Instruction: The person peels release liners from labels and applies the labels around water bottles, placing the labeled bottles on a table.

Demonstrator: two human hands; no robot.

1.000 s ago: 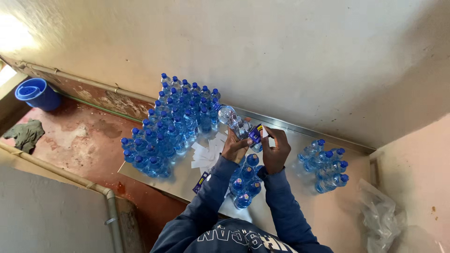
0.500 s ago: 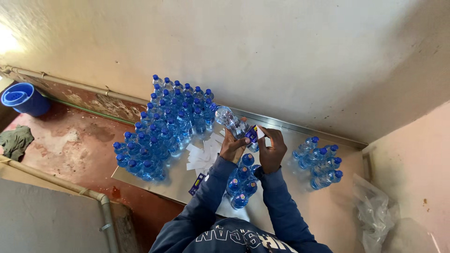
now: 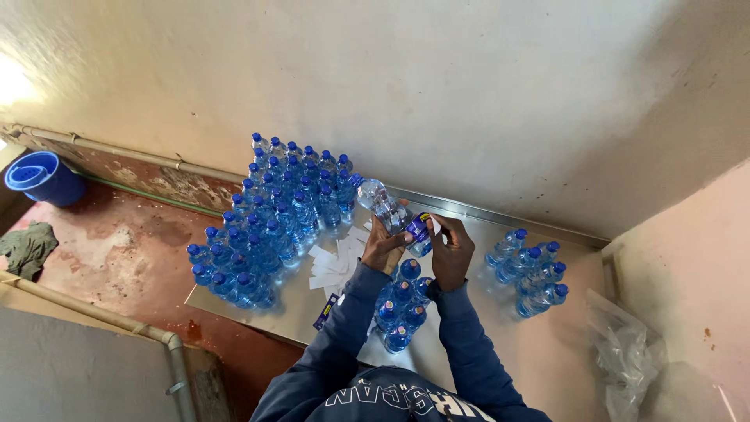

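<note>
My left hand [image 3: 383, 244] grips a clear water bottle [image 3: 388, 209], tilted above the bench [image 3: 539, 352]; my right hand [image 3: 453, 252] pinches its blue label [image 3: 420, 228]. White label slips [image 3: 334, 262] lie just left; blue-capped bottles [image 3: 269, 215] cluster beyond.

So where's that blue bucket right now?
The blue bucket sits on the reddish floor at the far left of the head view, beside the wall pipe and well left of the big cluster of bottles.

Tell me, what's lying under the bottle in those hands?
Under the held bottle lie white label slips on the metal table, with more bottles nearer the person. Both hands cover whatever lies directly beneath them.
</note>
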